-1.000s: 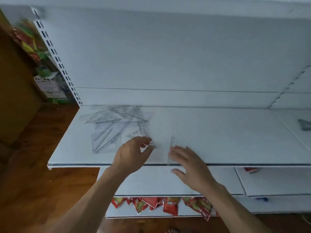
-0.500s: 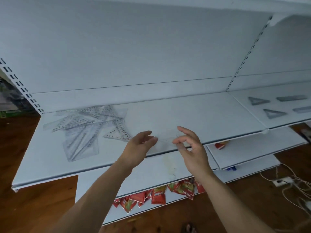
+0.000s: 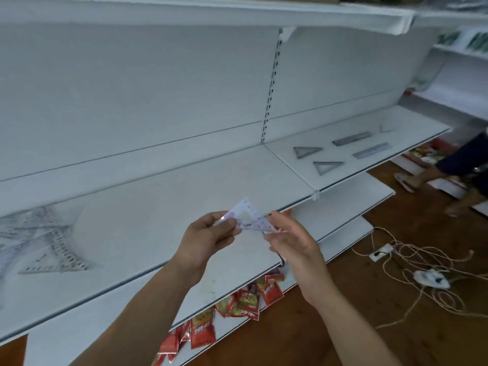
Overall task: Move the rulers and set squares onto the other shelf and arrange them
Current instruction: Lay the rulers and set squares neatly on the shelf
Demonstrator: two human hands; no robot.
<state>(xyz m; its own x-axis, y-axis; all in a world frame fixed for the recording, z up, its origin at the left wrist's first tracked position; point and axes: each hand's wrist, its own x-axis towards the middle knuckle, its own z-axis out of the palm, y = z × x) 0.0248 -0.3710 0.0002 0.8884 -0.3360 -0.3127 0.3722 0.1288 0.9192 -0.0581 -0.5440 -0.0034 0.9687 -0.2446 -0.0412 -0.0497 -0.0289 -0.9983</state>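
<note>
A clear plastic set square (image 3: 249, 215) is held in the air in front of the white shelf (image 3: 184, 196). My left hand (image 3: 208, 236) pinches its left corner between thumb and fingers. My right hand (image 3: 290, 239) touches its right end with loosely bent fingers. A heap of clear rulers and set squares (image 3: 39, 239) lies at the shelf's left end. On the other shelf (image 3: 351, 133) to the right lie two set squares (image 3: 306, 151) (image 3: 327, 166), two rulers (image 3: 351, 138) (image 3: 371, 150) and a small set square (image 3: 386, 127), spaced apart.
Red snack packets (image 3: 237, 305) hang under the lower shelf. Tangled cords and a power strip (image 3: 427, 276) lie on the wooden floor to the right. Another person's legs and sandal (image 3: 433, 175) stand at the far right. A shelf (image 3: 237, 11) runs overhead.
The view swung right from the heap. Both hands lifted the set square off the shelf's front edge and now hold it in the air.
</note>
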